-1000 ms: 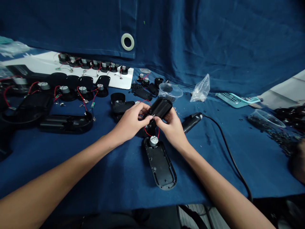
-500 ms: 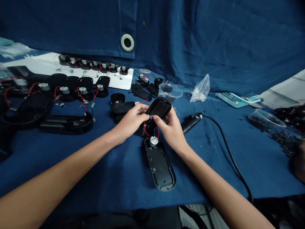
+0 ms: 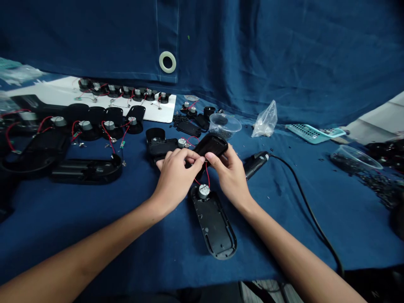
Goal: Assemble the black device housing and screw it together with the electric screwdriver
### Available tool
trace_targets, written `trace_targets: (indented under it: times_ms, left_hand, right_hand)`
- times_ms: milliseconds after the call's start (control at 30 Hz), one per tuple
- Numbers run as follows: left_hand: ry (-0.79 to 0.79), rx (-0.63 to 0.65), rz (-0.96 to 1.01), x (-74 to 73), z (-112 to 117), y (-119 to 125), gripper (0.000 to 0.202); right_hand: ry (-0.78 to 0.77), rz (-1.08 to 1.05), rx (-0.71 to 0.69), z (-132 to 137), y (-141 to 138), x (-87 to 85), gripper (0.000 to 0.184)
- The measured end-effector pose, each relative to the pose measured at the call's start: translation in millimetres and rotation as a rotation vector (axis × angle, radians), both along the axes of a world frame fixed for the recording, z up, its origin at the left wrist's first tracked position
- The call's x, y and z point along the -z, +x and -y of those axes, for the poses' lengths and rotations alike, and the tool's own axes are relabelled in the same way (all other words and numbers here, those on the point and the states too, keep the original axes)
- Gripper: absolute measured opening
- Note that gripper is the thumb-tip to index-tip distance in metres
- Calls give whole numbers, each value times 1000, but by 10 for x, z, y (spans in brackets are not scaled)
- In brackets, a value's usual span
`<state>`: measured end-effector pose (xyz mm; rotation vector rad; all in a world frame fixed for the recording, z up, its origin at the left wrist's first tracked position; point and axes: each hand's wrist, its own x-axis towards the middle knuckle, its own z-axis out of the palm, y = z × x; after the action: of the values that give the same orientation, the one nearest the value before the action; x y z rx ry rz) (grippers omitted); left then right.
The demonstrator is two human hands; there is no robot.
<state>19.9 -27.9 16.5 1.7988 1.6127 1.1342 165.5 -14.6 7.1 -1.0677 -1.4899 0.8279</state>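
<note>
Both hands hold a black plastic housing [image 3: 211, 145] above the blue cloth. My left hand [image 3: 175, 179] grips its near left end, and my right hand [image 3: 230, 176] grips its right side. Their fingertips meet at a spot hidden behind the fingers. Red wires run from the housing down to a small silver-topped motor [image 3: 203, 191], which sits on an open oval black plastic shell [image 3: 214, 227] just below my hands. Another silver-topped motor [image 3: 181, 142] lies beside a black shell [image 3: 160, 147] near my left hand.
Rows of black shells with motors and red wires [image 3: 94, 128] cover the left side, some on a white board [image 3: 57, 88]. A corded black power tool [image 3: 255, 165] lies right of my right hand. A clear bowl of small black parts [image 3: 224, 126] stands behind the housing.
My hands have moved lower and closer to me, with the housing tilted flatter. A silver-topped motor near my left hand now shows. The view has shifted slightly.
</note>
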Motion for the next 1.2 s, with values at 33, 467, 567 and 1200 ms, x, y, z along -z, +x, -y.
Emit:
trace_targets:
  times_ms: [33,467,567,1200]
  left_hand:
    - [3,9,15,-2,-9,-10,15]
    - [184,158,-168,-15,-1,-77,6]
    - [213,138,-137,-31,4,-81,5]
    - [55,210,375,-54,-90,-96,11]
  right_hand:
    - [-9,-12,-6,-7,5,-1,27]
    - [-192,-225,-123,-58,102,-53,28]
    - [-199,-231,-112,-61,101,-51,27]
    - [-218,-243,-124,-44,79,-70,29]
